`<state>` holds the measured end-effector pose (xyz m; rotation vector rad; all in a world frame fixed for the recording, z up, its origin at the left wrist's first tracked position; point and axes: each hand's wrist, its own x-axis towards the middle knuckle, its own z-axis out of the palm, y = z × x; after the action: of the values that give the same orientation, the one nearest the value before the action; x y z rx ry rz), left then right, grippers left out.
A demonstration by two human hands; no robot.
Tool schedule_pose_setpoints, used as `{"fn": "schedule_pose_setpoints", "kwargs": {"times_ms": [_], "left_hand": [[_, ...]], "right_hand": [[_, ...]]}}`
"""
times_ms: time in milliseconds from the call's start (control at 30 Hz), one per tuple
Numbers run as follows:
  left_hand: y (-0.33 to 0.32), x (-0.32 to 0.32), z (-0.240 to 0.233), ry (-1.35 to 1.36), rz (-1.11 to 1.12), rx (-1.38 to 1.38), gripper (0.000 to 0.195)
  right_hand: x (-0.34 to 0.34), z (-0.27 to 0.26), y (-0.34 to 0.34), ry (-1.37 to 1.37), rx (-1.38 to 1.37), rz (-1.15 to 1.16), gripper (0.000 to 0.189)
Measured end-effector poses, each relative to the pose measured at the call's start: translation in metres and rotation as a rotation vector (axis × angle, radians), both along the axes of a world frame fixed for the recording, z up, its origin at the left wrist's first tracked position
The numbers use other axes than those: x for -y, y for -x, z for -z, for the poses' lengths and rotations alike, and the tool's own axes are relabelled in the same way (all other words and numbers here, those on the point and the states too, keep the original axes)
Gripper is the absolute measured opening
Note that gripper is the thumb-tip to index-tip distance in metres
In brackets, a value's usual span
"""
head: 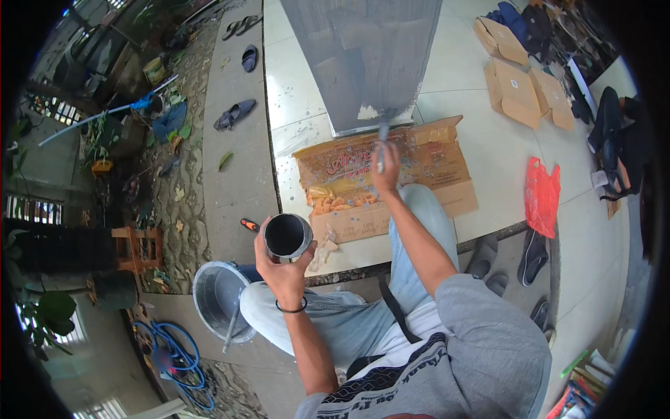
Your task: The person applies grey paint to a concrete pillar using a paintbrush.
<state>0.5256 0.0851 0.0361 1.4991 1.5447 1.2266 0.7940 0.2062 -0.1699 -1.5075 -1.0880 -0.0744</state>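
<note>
My left hand [285, 272] holds a round cup [287, 235] with a dark inside, its opening facing up at me. My right hand [386, 170] grips the handle of a paintbrush [384, 130], whose bristles touch the lower part of a grey-painted pillar [369, 63]. Near the pillar's base, a pale patch shows beside the bristles. Under my right hand, a flattened printed cardboard box [445, 162] with grey drops on it lies against the base. A bucket [220, 298] with grey residue and a stick [231, 330] in it stands beside my left knee.
Grey spatters mark the white floor tiles [293, 94] left of the pillar. An orange-and-black handled tool [250, 225] lies near the cup. Shoes [235, 114] lie along the left strip. At right are a red plastic bag [542, 196], slippers [482, 256] and cardboard boxes [513, 91]. A blue hose [180, 351] lies coiled at lower left.
</note>
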Motion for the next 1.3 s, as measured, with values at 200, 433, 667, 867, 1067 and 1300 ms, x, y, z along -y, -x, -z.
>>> {"fn": "schedule_pose_setpoints", "kwargs": {"times_ms": [200, 433, 667, 867, 1067, 1300], "left_hand": [[0.009, -0.003, 0.007, 0.007, -0.007, -0.053, 0.083], [0.0, -0.004, 0.009, -0.048, -0.035, 0.014, 0.063], [0.01, 0.0, 0.021, -0.035, -0.001, -0.024, 0.08], [0.004, 0.002, 0.009, -0.003, -0.021, 0.059, 0.075], [0.002, -0.002, 0.012, -0.046, -0.022, 0.1, 0.066], [0.002, -0.003, 0.013, -0.029, -0.027, 0.072, 0.066]], "right_hand": [[-0.01, -0.009, 0.06, 0.073, 0.174, -0.377, 0.021], [0.018, 0.008, -0.011, 0.294, 0.177, -0.524, 0.03], [0.038, -0.008, -0.104, 0.064, 0.14, -0.072, 0.027], [0.023, -0.017, -0.054, -0.036, 0.071, 0.132, 0.022], [-0.01, -0.01, 0.034, 0.038, -0.06, -0.21, 0.024], [0.007, -0.011, 0.041, 0.102, 0.181, -0.522, 0.03]]}}
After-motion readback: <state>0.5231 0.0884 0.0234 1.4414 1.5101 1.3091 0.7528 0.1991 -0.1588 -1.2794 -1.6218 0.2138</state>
